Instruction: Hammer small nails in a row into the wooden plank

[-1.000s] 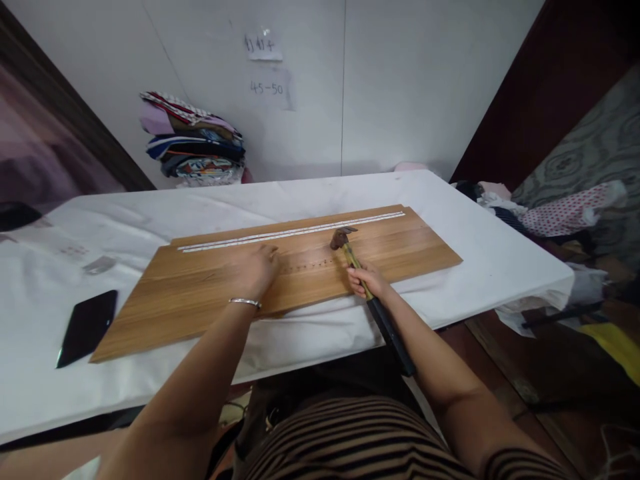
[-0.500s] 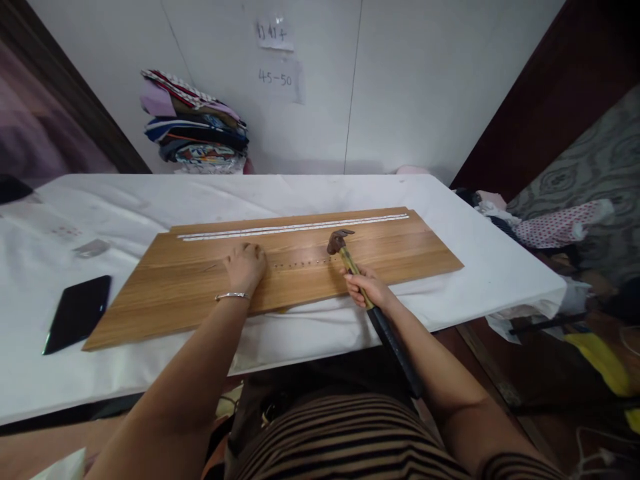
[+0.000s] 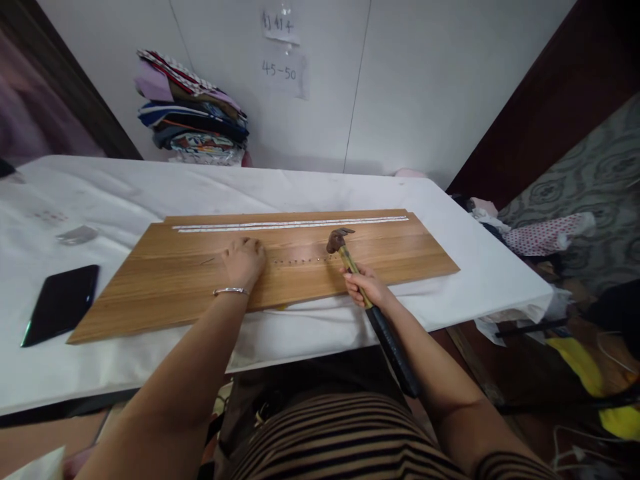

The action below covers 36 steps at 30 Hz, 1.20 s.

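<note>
A wooden board (image 3: 165,293) lies flat on the table, with a row of several nails (image 3: 303,261) standing along its middle. My left hand (image 3: 244,261) rests on the board just left of that row. Its fingers are curled down, and whatever may be under the fingertips is hidden. To its left lies a thin dark nail-like piece (image 3: 207,261). My right hand (image 3: 367,285) is closed around a claw hammer's (image 3: 353,265) shaft below the head. The hammer's head hovers at the right end of the nail row, and its black grip points back toward me.
Two white measuring strips (image 3: 300,224) run along the board's far side. A black tablet or phone (image 3: 63,303) and a small clear packet (image 3: 77,235) lie left on the white-covered table (image 3: 475,243). Folded clothes (image 3: 195,120) are stacked by the wall.
The view has tilted and shifted slightly, so the tablet and the board's left end appear farther left. Both hands and the hammer stay nearly where they were.
</note>
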Tool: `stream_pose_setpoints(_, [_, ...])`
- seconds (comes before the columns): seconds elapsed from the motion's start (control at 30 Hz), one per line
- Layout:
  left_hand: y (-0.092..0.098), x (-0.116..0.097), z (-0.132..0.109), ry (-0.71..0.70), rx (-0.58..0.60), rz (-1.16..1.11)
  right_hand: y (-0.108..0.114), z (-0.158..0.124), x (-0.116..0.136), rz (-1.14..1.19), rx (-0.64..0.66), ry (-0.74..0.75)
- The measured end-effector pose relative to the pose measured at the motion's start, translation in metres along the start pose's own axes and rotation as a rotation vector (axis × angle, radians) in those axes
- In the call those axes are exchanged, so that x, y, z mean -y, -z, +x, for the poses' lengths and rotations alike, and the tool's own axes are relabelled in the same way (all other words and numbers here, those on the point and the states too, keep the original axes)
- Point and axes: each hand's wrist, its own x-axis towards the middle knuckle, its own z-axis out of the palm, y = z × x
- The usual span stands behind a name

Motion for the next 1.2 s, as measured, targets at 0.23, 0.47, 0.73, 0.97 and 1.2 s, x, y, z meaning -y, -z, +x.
stream_pose_setpoints(0.23, [0.0004,-0.0006,0.0007,0.02,0.008,-0.025,-0.001,0.0004,-0.0014,-0.011,-0.013,-0.009])
stream_pose_setpoints(0.47, [0.0004,-0.0007,0.001,0.009,0.013,-0.005,-0.0012,0.0005,-0.0019,-0.007,-0.029,-0.013])
stream_pose_setpoints(0.73, [-0.0019,0.0002,0.0012,0.009,-0.001,0.014,-0.0026,-0.0009,0.0006,-0.024,-0.042,0.011])
stream_pose_setpoints(0.97, [-0.0037,0.0002,0.0014,0.016,-0.015,0.012,-0.0034,-0.0006,-0.0015,-0.017,-0.046,-0.032])
stream_pose_setpoints(1.2, [-0.0004,-0.002,0.0005,0.02,0.002,0.021,-0.0018,-0.0007,-0.0009,-0.006,-0.052,-0.004])
